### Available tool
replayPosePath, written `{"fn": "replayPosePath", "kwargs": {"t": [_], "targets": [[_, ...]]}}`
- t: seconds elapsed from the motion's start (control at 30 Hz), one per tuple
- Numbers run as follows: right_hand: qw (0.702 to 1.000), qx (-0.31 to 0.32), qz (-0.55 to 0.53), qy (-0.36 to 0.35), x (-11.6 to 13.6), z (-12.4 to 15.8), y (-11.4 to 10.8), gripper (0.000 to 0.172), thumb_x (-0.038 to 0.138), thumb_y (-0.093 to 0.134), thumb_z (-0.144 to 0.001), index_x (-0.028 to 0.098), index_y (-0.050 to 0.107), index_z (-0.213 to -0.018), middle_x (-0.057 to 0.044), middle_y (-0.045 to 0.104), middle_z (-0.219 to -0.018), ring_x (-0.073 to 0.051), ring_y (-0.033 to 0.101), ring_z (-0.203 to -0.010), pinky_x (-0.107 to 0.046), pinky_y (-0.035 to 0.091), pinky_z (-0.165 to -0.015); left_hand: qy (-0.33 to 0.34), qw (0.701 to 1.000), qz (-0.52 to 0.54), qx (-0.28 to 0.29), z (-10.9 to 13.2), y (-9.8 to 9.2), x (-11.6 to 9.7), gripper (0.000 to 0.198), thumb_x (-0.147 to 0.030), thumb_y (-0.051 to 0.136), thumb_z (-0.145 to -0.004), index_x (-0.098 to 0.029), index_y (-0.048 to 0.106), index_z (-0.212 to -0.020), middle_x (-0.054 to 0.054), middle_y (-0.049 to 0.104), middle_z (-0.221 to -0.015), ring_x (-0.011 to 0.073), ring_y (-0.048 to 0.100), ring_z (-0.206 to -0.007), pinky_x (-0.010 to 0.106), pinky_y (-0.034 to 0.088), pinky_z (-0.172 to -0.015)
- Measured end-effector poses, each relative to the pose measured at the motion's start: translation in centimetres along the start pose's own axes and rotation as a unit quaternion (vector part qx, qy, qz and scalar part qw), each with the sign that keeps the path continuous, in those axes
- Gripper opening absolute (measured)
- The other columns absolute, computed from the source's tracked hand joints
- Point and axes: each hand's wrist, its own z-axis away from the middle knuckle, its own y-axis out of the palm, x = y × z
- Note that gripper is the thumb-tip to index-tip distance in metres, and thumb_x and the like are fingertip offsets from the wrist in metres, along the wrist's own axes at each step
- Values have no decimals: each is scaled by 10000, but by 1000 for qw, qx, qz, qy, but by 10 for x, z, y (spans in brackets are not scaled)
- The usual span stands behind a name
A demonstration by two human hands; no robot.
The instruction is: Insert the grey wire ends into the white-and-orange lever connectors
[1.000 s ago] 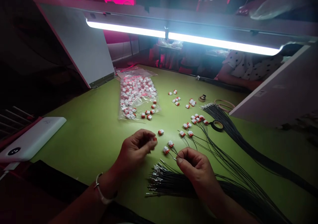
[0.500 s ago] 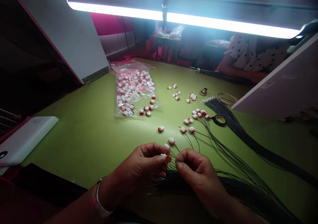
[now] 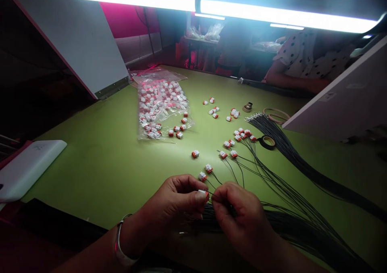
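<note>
While a small orange-and-white connector (image 3: 203,192) is pinched between the thumb and fingertips of the left hand (image 3: 177,202), a thin dark wire (image 3: 213,195) is pinched by the right hand (image 3: 238,218), with its tip at the connector. Both hands are held close together, low over the green surface (image 3: 105,164), above a bundle of dark wires (image 3: 299,228). Two wired connectors (image 3: 208,168) lie just beyond the fingers. A clear bag of connectors (image 3: 159,107) is seen well apart, farther back.
</note>
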Motion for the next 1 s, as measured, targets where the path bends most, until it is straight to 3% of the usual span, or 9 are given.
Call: {"fn": "replayPosePath", "kwargs": {"t": [0.1, 0.2, 0.3, 0.43, 0.53, 0.67, 0.83, 1.0], "targets": [[1000, 4, 6, -16, 0, 1, 0, 141, 96, 525, -886, 185, 559, -782, 4, 553, -702, -135, 498, -623, -259, 366, -579, -9, 1000, -10, -6, 0, -1, 1, 223, -234, 889, -665, -149, 732, -800, 22, 708, -656, 104, 640, -542, 203, 526, -548], [995, 24, -64, 79, -1, 0, -2, 131, 187, 553, -911, 183, 576, -782, 6, 553, -702, -134, 486, -618, -248, 377, -556, 13, 1000, -3, -4, 1, 0, 2, 200, -213, 882, -674, -157, 732, -795, 13, 707, -660, 102, 639, -550, 202, 516, -554], [966, 64, -164, 190, -2, -2, -5, 207, 300, 549, -936, 180, 570, -768, 28, 492, -655, -119, 414, -573, -238, 344, -505, 45, 999, 9, 4, 2, 1, 0, 171, -181, 876, -676, -159, 733, -768, 2, 706, -667, 94, 635, -556, 204, 510, -575], [946, 60, -214, 236, -2, -3, -5, 227, 316, 550, -928, 176, 543, -749, 49, 427, -617, -107, 346, -552, -236, 303, -481, 50, 999, 1, 9, 2, 2, -1, 168, -173, 880, -667, -154, 744, -763, 14, 717, -672, 103, 644, -566, 215, 514, -595], [964, 32, -170, 201, -1, -2, -4, 205, 270, 568, -897, 175, 545, -716, 46, 447, -602, -105, 368, -539, -231, 301, -466, 38, 999, 3, 9, 2, 2, 0, 171, -179, 879, -670, -155, 742, -769, 20, 720, -654, 106, 644, -554, 210, 508, -575], [992, 1, -70, 101, 2, 0, -4, 174, 175, 568, -867, 177, 551, -693, 27, 524, -615, -110, 447, -549, -228, 345, -495, 28, 999, 19, 11, 2, 2, 0, 177, -186, 879, -669, -156, 728, -758, 18, 717, -641, 104, 637, -527, 207, 509, -548], [1000, -12, 3, -2, 0, 3, -2, 163, 97, 547, -860, 185, 545, -722, 19, 549, -646, -118, 492, -580, -247, 355, -547, 11, 1000, 10, 7, 2, 1, 2, 214, -210, 892, -655, -154, 727, -779, 26, 723, -660, 110, 647, -530, 208, 515, -543], [1000, -12, -1, -12, -4, 5, 3, 161, 70, 555, -846, 193, 550, -744, 25, 564, -663, -115, 508, -588, -246, 362, -562, 17, 1000, -8, 16, 3, 2, 6, 226, -200, 904, -634, -157, 735, -778, 11, 705, -644, 103, 640, -541, 201, 502, -552]]}}
